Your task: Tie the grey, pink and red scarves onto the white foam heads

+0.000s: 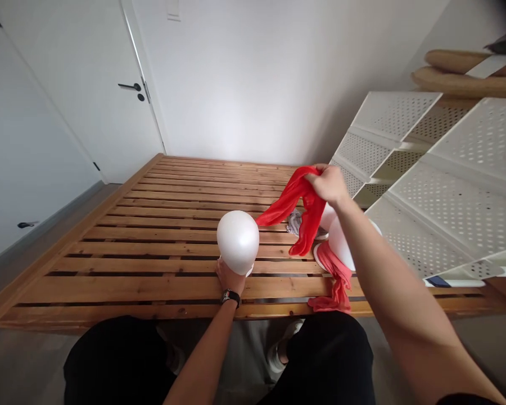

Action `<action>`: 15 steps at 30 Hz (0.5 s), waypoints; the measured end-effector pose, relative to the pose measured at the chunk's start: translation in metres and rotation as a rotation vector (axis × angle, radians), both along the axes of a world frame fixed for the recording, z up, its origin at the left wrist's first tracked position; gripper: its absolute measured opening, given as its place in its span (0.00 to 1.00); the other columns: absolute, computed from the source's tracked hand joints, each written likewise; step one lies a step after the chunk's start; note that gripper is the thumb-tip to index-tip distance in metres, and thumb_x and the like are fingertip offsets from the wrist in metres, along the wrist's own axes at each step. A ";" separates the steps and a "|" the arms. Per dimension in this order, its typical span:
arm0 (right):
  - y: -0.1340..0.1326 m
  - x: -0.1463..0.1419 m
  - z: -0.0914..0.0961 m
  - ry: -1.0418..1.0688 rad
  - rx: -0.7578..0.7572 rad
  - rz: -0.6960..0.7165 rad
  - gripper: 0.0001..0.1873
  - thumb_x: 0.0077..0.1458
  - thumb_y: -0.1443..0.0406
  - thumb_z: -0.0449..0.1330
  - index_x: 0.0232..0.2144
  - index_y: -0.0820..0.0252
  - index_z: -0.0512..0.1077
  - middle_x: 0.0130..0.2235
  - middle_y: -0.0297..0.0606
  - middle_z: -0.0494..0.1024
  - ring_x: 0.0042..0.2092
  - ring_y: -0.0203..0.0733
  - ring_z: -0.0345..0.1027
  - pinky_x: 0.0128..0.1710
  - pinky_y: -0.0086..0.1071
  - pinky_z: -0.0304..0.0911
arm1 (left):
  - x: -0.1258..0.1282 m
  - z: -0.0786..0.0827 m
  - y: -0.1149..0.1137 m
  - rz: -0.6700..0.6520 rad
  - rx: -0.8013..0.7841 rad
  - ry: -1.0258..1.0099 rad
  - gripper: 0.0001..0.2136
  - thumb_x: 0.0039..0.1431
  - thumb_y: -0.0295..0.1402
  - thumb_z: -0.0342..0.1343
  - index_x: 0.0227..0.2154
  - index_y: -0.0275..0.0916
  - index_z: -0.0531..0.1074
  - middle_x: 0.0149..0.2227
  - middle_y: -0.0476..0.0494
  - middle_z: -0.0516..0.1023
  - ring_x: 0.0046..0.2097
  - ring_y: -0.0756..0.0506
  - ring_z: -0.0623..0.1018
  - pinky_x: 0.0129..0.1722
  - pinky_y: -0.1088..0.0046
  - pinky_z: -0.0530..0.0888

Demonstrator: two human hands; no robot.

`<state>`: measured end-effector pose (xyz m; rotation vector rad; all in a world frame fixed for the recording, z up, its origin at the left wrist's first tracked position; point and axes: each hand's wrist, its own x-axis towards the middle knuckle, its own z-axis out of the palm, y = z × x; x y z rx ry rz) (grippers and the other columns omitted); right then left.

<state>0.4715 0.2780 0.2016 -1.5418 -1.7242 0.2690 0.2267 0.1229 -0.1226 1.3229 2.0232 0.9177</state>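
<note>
Far left: white door (88, 84) with a dark handle (130, 87), shut. Centre: bare wooden slatted bed frame (152, 225) fills the floor space in front of the person.

Left hand (228, 277), black watch (230, 296) on the wrist, is wrapped around the base of a white foam head (238, 241); head stands upright on a slat near the front edge of the frame.

Right of it: red cloth (297, 211) hangs in the air, bunched at its top in the closed right hand (329, 184), lower ends trailing just above the slats. Cloth is close to the foam head; whether they touch cannot be told.

Below the right forearm: further white foam heads (341, 239), one draped with a pinkish-red cloth (335, 281) reaching the frame's front edge.

Far right: white perforated shelf panels (425, 180) lean against the wall.
</note>
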 end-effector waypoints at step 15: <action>-0.231 0.008 0.142 -0.049 -0.296 0.469 0.21 0.59 0.49 0.67 0.41 0.61 0.81 0.33 0.39 0.82 0.30 0.38 0.76 0.31 0.32 0.71 | 0.046 0.252 -0.143 -0.523 0.557 -0.301 0.49 0.51 0.55 0.70 0.72 0.55 0.53 0.71 0.38 0.62 0.70 0.29 0.66 0.69 0.46 0.69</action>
